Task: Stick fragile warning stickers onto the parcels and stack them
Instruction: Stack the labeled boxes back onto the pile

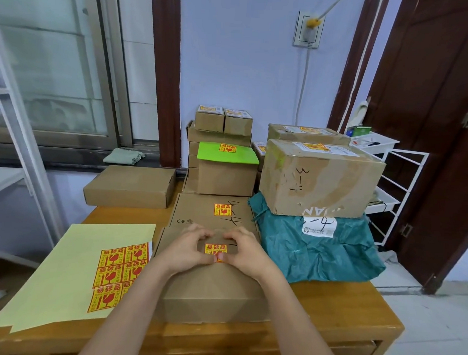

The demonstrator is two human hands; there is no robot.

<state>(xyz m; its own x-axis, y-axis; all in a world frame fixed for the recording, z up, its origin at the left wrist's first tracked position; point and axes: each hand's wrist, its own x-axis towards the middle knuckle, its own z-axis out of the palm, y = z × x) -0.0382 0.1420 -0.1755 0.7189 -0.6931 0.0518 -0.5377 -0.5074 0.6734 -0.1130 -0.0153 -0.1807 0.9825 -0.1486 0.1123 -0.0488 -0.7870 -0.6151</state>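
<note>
While both hands rest on the nearest flat cardboard parcel [211, 284], the thumbs meet at the lower edge of a red-and-yellow fragile sticker [216, 251] lying on its top face. The left hand [188, 249] and the right hand [246, 252] have their fingers curved down onto the cardboard on either side of the sticker, framing it; neither hand grips anything, and the thumb tips press the sticker's bottom edge. This parcel lies at the front middle of the wooden tabletop [342, 305].

Just behind it lies a second flat parcel [212, 211] bearing its own sticker and handwritten marks. To the left, a pale yellow backing sheet [60, 271] carries the remaining stickers [119, 271] along its right side. A plain flat box [130, 185] sits behind the sheet.

To the right, a teal plastic-wrapped parcel [318, 249] supports a large taped carton [319, 179] with a sticker on its top. Further back, a box with a green top [226, 166] shows a sticker, and small stickered boxes [222, 119] are stacked against the wall.
</note>
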